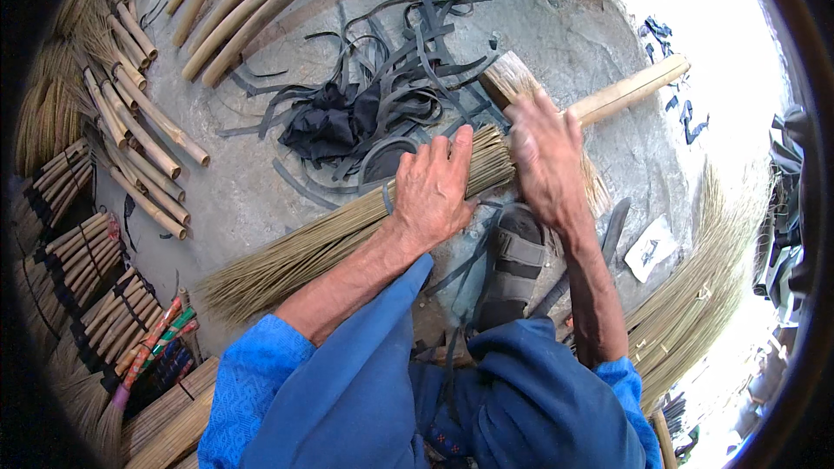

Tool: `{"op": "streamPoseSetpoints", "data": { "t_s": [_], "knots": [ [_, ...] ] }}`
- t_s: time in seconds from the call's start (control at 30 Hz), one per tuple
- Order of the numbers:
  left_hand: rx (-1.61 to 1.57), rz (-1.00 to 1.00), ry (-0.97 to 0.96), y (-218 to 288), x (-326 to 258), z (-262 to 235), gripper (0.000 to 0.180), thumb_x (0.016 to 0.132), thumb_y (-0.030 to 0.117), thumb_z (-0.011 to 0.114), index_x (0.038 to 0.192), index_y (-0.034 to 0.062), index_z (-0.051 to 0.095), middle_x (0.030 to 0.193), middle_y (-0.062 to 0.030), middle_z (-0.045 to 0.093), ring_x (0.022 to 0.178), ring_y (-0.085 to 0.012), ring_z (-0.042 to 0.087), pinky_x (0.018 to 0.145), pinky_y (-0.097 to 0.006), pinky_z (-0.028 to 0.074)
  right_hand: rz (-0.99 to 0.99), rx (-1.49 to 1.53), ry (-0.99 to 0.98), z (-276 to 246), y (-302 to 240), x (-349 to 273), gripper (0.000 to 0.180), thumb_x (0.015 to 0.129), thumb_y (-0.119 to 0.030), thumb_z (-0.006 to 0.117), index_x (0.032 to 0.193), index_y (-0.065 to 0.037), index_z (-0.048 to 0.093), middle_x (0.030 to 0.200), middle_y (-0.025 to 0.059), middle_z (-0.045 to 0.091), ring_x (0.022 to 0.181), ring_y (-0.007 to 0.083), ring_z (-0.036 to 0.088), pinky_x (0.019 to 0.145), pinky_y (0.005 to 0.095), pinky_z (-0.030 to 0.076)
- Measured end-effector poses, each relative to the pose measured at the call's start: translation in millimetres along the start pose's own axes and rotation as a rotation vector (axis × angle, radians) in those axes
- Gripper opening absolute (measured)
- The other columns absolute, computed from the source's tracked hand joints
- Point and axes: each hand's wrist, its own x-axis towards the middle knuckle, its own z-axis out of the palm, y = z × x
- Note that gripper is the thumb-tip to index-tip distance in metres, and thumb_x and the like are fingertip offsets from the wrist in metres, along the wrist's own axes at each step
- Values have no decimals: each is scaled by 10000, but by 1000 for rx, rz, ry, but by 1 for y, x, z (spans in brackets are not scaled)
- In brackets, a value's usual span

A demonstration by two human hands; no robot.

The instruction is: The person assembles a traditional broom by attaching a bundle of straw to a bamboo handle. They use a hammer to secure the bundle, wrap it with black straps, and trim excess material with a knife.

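A thick bundle of thin broom straw (pixel 295 256) lies slantwise in front of me, its loose tips toward the lower left. My left hand (pixel 434 187) is closed over it near the blunt, even end. At that end my right hand (pixel 547 156) has its palm facing the straw; its fingers are stretched out and blurred by motion, and I see nothing in them. Partly hidden behind the right hand is a rough wooden block (pixel 511 78). A pale wooden handle-like stick (pixel 632 89) reaches right from it; whether they are joined is hidden.
Black rubber strips (pixel 408 61) and a dark cloth (pixel 334 122) lie tangled ahead. Bamboo poles (pixel 252 13) are at the far left, above short-handled brooms (pixel 143 122) and tied bundles (pixel 87 247). More loose straw (pixel 695 321) is at right, near a white scrap (pixel 650 248). My sandalled foot (pixel 512 265) is below.
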Motion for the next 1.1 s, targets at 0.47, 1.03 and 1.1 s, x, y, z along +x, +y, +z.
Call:
{"op": "streamPoseSetpoints", "data": {
  "t_s": [0.47, 1.03, 1.1],
  "knots": [
    [6, -65, 4, 2, -3, 1, 983, 725, 200, 977, 1557, 31, 481, 1236, -191, 661, 1128, -431, 689, 899, -566, 523, -13, 163, -234, -11, 16, 29, 794, 1206, -624, 224, 1557, -67, 667, 1792, 163, 438, 1721, 348, 261, 1408, 580, 80],
    [7, -90, 15, 1, -2, 3, 940, 727, 177, 946, 1541, 26, 502, 1229, -200, 673, 1132, -433, 702, 915, -571, 541, 70, 51, -95, 6, 13, -11, 711, 1210, -577, 305, 1460, -94, 764, 1843, 7, 373, 1751, 332, 152, 1332, 749, -70],
    [12, -89, 17, 0, -1, 2, 936, 724, 178, 949, 1533, 24, 505, 1225, -199, 674, 1129, -434, 703, 916, -573, 542, 66, 106, 36, 4, 15, -9, 688, 1213, -559, 304, 1440, -119, 783, 1847, -1, 365, 1754, 337, 139, 1320, 773, -70]
  ]
}}
